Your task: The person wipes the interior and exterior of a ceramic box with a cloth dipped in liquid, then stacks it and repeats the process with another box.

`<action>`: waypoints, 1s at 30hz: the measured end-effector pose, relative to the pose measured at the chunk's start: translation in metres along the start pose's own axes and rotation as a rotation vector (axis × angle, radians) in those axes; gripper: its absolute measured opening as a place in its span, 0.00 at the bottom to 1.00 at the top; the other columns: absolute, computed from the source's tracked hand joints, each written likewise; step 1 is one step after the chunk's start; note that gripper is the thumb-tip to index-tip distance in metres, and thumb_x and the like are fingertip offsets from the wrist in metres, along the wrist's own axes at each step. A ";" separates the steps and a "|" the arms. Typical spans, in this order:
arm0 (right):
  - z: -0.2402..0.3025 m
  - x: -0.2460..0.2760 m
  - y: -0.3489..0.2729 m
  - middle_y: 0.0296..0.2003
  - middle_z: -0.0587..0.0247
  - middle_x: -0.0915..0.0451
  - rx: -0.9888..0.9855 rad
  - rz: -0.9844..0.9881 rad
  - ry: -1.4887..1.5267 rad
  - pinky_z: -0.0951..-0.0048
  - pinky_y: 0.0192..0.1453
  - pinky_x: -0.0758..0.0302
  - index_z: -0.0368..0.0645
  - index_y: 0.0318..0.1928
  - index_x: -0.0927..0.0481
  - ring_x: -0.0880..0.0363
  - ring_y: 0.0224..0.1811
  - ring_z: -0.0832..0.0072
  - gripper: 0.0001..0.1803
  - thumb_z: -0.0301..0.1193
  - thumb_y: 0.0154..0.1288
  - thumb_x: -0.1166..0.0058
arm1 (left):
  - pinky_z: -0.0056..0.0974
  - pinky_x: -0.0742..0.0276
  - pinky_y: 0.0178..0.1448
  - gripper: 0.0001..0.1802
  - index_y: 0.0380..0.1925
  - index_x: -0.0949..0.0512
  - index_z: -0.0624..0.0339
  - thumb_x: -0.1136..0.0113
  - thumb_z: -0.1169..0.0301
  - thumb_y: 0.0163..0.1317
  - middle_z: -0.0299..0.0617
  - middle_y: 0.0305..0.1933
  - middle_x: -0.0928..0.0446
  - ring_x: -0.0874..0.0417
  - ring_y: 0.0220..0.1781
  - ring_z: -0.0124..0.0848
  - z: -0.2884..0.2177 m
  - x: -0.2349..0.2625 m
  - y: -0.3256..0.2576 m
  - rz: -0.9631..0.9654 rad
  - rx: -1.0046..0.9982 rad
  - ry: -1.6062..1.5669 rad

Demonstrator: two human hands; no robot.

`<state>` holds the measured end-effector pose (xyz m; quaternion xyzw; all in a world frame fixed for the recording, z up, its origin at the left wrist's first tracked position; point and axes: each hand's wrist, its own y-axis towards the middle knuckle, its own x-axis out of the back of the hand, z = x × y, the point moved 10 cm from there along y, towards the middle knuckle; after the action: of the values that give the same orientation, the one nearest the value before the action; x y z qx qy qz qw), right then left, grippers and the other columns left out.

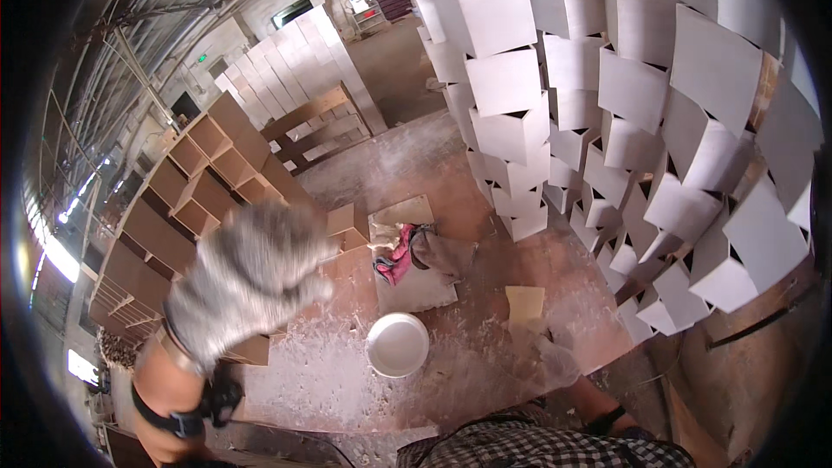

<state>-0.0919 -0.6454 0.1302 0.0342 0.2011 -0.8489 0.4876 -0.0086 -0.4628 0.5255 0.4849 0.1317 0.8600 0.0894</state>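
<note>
My left hand [247, 282], in a grey-white work glove, is raised at the left in front of the brown box shelving. Motion smears its fingers, so I cannot tell whether they hold anything. Low at the right, my right forearm [598, 403] reaches over the table's near edge. The right hand [555, 360] is a pale blur above the tabletop, its fingers not readable. Just beyond it is a tan, flat, roughly square piece [524, 303]. Between the hands stands a round white tub [398, 345].
The dusty reddish table [329, 386] bears a pale board [412, 295] with a crumpled pink and grey cloth [399, 256] on it. Brown open compartments [199, 160] stand at left. White boxes [503, 82] are stacked high at right. A pale panel wall [295, 61] stands behind.
</note>
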 end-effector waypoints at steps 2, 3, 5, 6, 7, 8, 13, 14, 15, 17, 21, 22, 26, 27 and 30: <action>0.002 -0.029 -0.001 0.29 0.72 0.27 0.099 0.037 -0.065 0.75 0.32 0.30 0.41 0.39 0.24 0.30 0.29 0.82 0.07 0.30 0.64 0.49 | 0.40 0.19 0.36 0.14 0.31 0.20 0.53 0.28 0.67 0.43 0.40 0.32 0.19 0.17 0.33 0.40 -0.015 0.001 -0.065 0.127 0.152 -0.098; 0.005 -0.030 0.004 0.29 0.72 0.28 0.195 0.004 -0.137 0.75 0.32 0.30 0.41 0.39 0.24 0.31 0.29 0.82 0.07 0.31 0.66 0.50 | 0.40 0.20 0.39 0.16 0.31 0.21 0.54 0.27 0.66 0.41 0.40 0.34 0.19 0.17 0.36 0.39 -0.015 -0.030 -0.099 0.230 0.178 -0.182; -0.014 -0.040 0.031 0.30 0.70 0.28 0.235 -0.009 -0.356 0.77 0.34 0.30 0.40 0.40 0.25 0.31 0.32 0.81 0.08 0.31 0.67 0.52 | 0.43 0.25 0.49 0.20 0.36 0.21 0.54 0.30 0.57 0.45 0.39 0.35 0.21 0.20 0.42 0.40 -0.030 -0.051 -0.176 0.277 0.227 -0.228; -0.019 -0.051 0.046 0.37 0.69 0.26 0.283 0.029 -0.272 0.77 0.38 0.29 0.40 0.48 0.26 0.29 0.37 0.80 0.13 0.34 0.69 0.51 | 0.44 0.26 0.48 0.21 0.38 0.22 0.53 0.36 0.51 0.51 0.39 0.34 0.22 0.21 0.42 0.40 -0.034 -0.082 -0.230 0.413 0.320 -0.303; -0.025 -0.060 0.062 0.43 0.67 0.24 0.335 0.061 -0.189 0.76 0.43 0.27 0.41 0.57 0.27 0.26 0.42 0.78 0.19 0.37 0.71 0.51 | 0.44 0.26 0.47 0.21 0.38 0.21 0.52 0.38 0.49 0.53 0.39 0.36 0.22 0.21 0.43 0.39 -0.043 -0.094 -0.267 0.404 0.342 -0.356; -0.043 -0.061 0.092 0.43 0.67 0.24 0.354 0.034 -0.195 0.76 0.43 0.27 0.41 0.57 0.27 0.26 0.42 0.78 0.19 0.37 0.71 0.51 | 0.45 0.26 0.49 0.21 0.38 0.21 0.52 0.38 0.49 0.54 0.39 0.37 0.21 0.21 0.43 0.40 -0.052 -0.102 -0.297 0.399 0.372 -0.377; -0.083 -0.093 0.109 0.48 0.65 0.25 0.297 -0.054 0.222 0.72 0.49 0.29 0.39 0.61 0.32 0.28 0.46 0.78 0.22 0.32 0.69 0.52 | 0.48 0.27 0.55 0.21 0.40 0.19 0.55 0.31 0.55 0.49 0.47 0.43 0.20 0.20 0.49 0.45 -0.109 -0.179 -0.506 0.829 0.825 -0.645; -0.105 -0.074 0.109 0.50 0.64 0.25 0.233 -0.188 0.129 0.72 0.50 0.29 0.39 0.64 0.35 0.27 0.47 0.77 0.25 0.32 0.69 0.52 | 0.49 0.24 0.50 0.21 0.43 0.21 0.54 0.35 0.56 0.53 0.48 0.42 0.20 0.20 0.45 0.47 -0.119 -0.160 -0.528 0.468 0.814 -0.480; -0.133 -0.057 0.106 0.46 0.64 0.23 0.288 -0.261 0.101 0.73 0.48 0.29 0.39 0.61 0.32 0.26 0.45 0.78 0.22 0.31 0.68 0.52 | 0.49 0.24 0.50 0.21 0.43 0.21 0.54 0.35 0.56 0.53 0.48 0.42 0.20 0.20 0.45 0.47 -0.130 -0.163 -0.547 0.454 0.803 -0.490; -0.160 -0.056 0.076 0.37 0.66 0.21 0.366 -0.391 -0.038 0.74 0.45 0.28 0.39 0.53 0.24 0.26 0.40 0.79 0.16 0.30 0.67 0.51 | 0.44 0.26 0.58 0.22 0.45 0.19 0.53 0.36 0.53 0.54 0.46 0.48 0.19 0.20 0.52 0.43 -0.144 -0.190 -0.608 0.722 1.039 -0.639; -0.190 -0.010 0.036 0.39 0.66 0.22 0.528 -0.565 -0.237 0.77 0.46 0.29 0.38 0.48 0.21 0.26 0.41 0.78 0.15 0.32 0.63 0.47 | 0.47 0.26 0.55 0.22 0.42 0.20 0.55 0.44 0.52 0.54 0.48 0.46 0.19 0.21 0.51 0.46 -0.133 -0.198 -0.623 0.799 1.005 -0.645; -0.190 -0.012 0.030 0.39 0.66 0.22 0.514 -0.556 -0.244 0.77 0.46 0.29 0.38 0.48 0.21 0.26 0.41 0.78 0.15 0.32 0.63 0.47 | 0.47 0.27 0.56 0.21 0.44 0.20 0.54 0.41 0.53 0.55 0.47 0.46 0.20 0.22 0.51 0.46 -0.122 -0.198 -0.618 0.634 0.949 -0.627; -0.199 0.028 0.035 0.32 0.65 0.22 0.280 -0.647 0.050 0.72 0.42 0.27 0.39 0.43 0.20 0.26 0.38 0.75 0.12 0.33 0.65 0.49 | 0.47 0.29 0.58 0.24 0.43 0.22 0.54 0.31 0.56 0.48 0.45 0.47 0.22 0.24 0.53 0.45 -0.077 -0.204 -0.576 0.475 0.961 -0.587; -0.215 0.030 0.049 0.31 0.64 0.22 0.191 -0.542 0.511 0.69 0.41 0.27 0.41 0.41 0.20 0.25 0.38 0.74 0.11 0.34 0.66 0.50 | 0.47 0.29 0.58 0.24 0.43 0.22 0.54 0.31 0.56 0.48 0.45 0.47 0.22 0.24 0.53 0.45 -0.065 -0.208 -0.562 0.482 0.955 -0.587; -0.133 -0.003 0.031 0.42 0.55 0.23 0.500 -0.707 -0.469 0.59 0.43 0.26 0.43 0.46 0.24 0.23 0.45 0.65 0.13 0.29 0.60 0.50 | 0.49 0.34 0.62 0.29 0.48 0.25 0.54 0.31 0.56 0.45 0.46 0.51 0.26 0.29 0.58 0.46 -0.046 -0.198 -0.538 0.388 0.840 -0.465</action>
<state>-0.0830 -0.6068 -0.0002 -0.1122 -0.1247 -0.9695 0.1789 0.0680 -0.0142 0.1737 0.6729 0.3498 0.6031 -0.2473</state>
